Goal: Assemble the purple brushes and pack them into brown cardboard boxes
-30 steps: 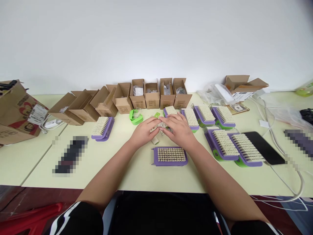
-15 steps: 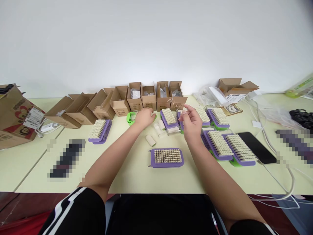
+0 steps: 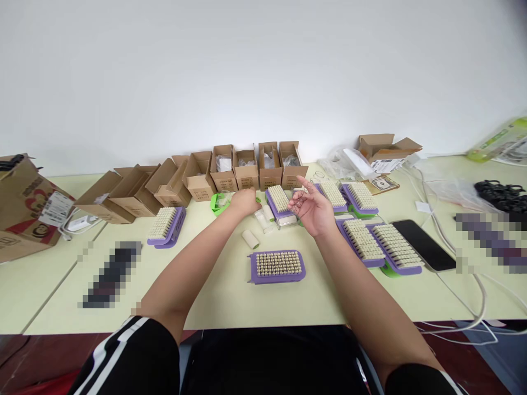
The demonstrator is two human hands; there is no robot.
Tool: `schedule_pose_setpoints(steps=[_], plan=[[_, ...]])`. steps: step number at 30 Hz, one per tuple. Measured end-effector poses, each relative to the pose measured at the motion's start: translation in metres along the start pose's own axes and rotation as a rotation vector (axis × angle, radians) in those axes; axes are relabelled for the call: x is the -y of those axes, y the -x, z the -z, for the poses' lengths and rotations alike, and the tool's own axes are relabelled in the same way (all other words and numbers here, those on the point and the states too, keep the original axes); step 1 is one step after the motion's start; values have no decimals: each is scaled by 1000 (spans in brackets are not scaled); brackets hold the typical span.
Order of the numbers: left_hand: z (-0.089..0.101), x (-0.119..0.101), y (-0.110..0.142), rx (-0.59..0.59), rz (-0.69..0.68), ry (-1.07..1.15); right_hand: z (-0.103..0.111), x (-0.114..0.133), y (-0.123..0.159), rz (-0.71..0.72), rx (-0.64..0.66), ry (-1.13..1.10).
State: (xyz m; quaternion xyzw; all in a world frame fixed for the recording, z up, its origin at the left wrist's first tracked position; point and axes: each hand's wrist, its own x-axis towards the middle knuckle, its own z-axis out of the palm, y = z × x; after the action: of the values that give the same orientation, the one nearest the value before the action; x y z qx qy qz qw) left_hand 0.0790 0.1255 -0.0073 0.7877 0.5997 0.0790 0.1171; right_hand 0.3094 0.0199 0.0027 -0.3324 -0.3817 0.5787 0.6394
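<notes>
My left hand is closed near the back middle of the table, beside a bright green plastic part. Its fingertips are hidden, so what lies in them cannot be made out. To the right, my right hand is raised, palm leftward, its index finger stretched and the others curled round several thin shiny pieces, too fine to identify. Between the hands lie clear plastic containers and a cream cylinder. A purple block with rows of cream pegs rests in front of me.
Open cardboard boxes line the wall. More purple-and-green pegged blocks stand at right, and another purple block at left. A black phone and white cables lie on the right. A large printed carton occupies the far left.
My hands were together over the small items and have separated. My left hand went left toward the green part; my right hand rose to the right. The containers and cream cylinder are uncovered.
</notes>
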Motion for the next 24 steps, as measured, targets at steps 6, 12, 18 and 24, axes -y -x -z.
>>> schedule_pose_setpoints(steps=[6,12,18,24], plan=[[9,6,1,-141,-70,251,-4,-1,2,47,53,137],[15,-4,18,-209,-52,667,-17,-4,11,31,98,243],[6,-8,92,67,12,1581,-38,-8,34,227,127,851],[4,2,137,51,87,1642,-55,-10,54,234,326,1282]])
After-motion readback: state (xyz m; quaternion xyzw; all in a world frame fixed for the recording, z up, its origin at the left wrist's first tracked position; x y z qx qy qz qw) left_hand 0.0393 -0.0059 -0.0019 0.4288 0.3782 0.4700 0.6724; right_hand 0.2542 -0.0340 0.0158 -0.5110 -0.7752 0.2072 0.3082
